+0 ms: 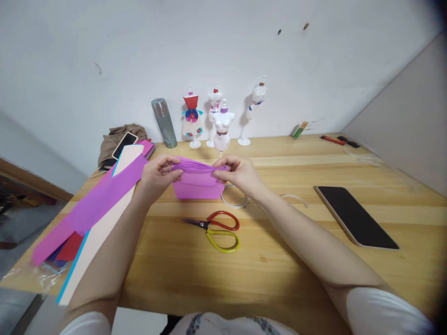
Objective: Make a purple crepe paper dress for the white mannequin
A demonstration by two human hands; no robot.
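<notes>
A sheet of purple paper [198, 185] is held up between my two hands, its upper part gathered in narrow layered folds. My left hand [161, 174] pinches the left end of the folds between thumb and fingers. At the right end, my right hand [240, 174] grips the same folds. The lower part of the paper hangs flat. Below it on the table lies a pair of scissors [211, 228] with one red and one yellow handle, blades pointing left. A white ring [234, 205] rests just under my right hand.
Small white mannequins [223, 123] stand along the wall, some with paper clothing. A grey bottle [164, 123] is left of them. Long purple and pale paper strips [104, 200] lie by my left arm. A dark tablet [354, 216] is at right, a glue stick [300, 130] behind.
</notes>
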